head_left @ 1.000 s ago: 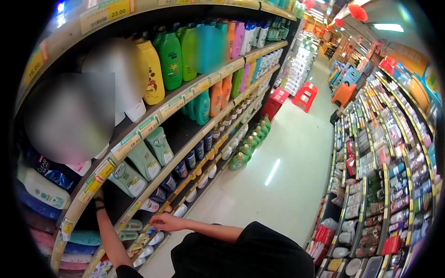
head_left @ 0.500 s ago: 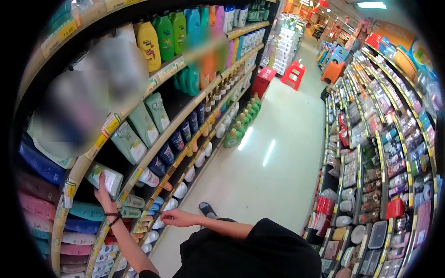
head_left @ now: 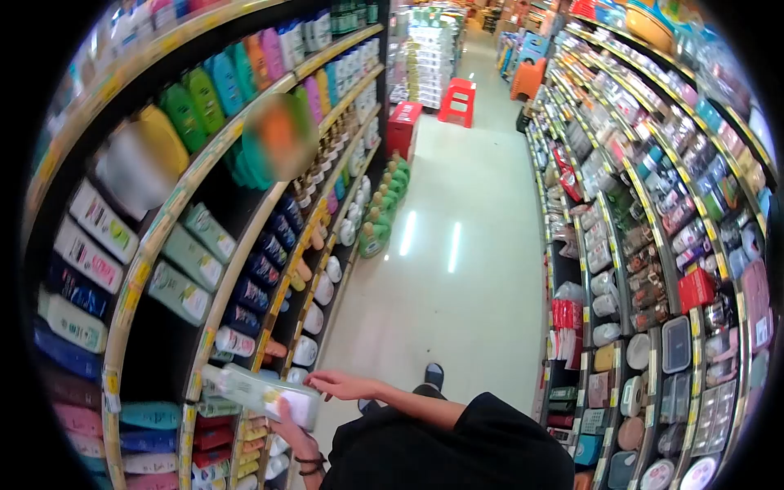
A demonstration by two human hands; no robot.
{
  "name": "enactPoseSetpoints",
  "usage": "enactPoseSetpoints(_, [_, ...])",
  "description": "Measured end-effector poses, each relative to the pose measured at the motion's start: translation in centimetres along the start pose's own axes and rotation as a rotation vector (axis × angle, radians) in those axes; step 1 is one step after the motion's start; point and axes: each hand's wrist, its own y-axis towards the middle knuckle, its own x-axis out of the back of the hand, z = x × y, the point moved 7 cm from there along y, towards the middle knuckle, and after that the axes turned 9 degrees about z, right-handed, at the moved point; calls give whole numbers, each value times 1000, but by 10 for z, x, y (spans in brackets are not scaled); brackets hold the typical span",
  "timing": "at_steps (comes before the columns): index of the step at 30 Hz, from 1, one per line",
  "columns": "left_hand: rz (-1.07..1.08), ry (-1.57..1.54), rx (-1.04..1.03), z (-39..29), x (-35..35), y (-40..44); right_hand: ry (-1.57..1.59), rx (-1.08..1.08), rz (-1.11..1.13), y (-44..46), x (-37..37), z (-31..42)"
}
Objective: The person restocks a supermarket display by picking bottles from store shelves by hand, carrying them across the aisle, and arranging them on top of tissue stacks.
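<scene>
My left hand (head_left: 292, 431) is wrapped round a pale green bottle with a white label (head_left: 265, 395), held tilted in front of the lower shelves. My right hand (head_left: 339, 385) is at the bottle's right end, its fingertips close to or touching it; whether they grip it cannot be made out. On the shelf at the left, several similar pale green bottles (head_left: 180, 292) lean beside a dark gap. Dark blue tubes (head_left: 247, 295) stand on the shelf to their right.
Green jugs (head_left: 377, 227) stand on the floor along the left shelves. Farther down the aisle are a red box (head_left: 403, 127) and a red stool (head_left: 457, 103). Packed shelves (head_left: 616, 269) line the right side. A dark shoe (head_left: 434, 376) shows below.
My left hand has drawn the pale green bottle out of the left shelf and moved it right, near my right hand. The view has turned and now shows more of the aisle floor.
</scene>
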Motion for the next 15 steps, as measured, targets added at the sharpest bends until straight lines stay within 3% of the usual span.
enactPoseSetpoints(2, [128,167,-6,18,-36,-20,-133,84,-57,-25,18,1])
enactPoseSetpoints(6, [417,448,-33,45,-123,-43,-33,-73,-102,-98,68,11])
enactPoseSetpoints(9, [567,648,-106,72,-188,-48,53,-144,-333,-162,125,11])
enactPoseSetpoints(13, [687,855,-222,98,-293,-64,223,26,-763,-225,195,-22])
enactPoseSetpoints(15, [761,939,-383,98,-354,-89,229,141,-1007,-249,236,-49])
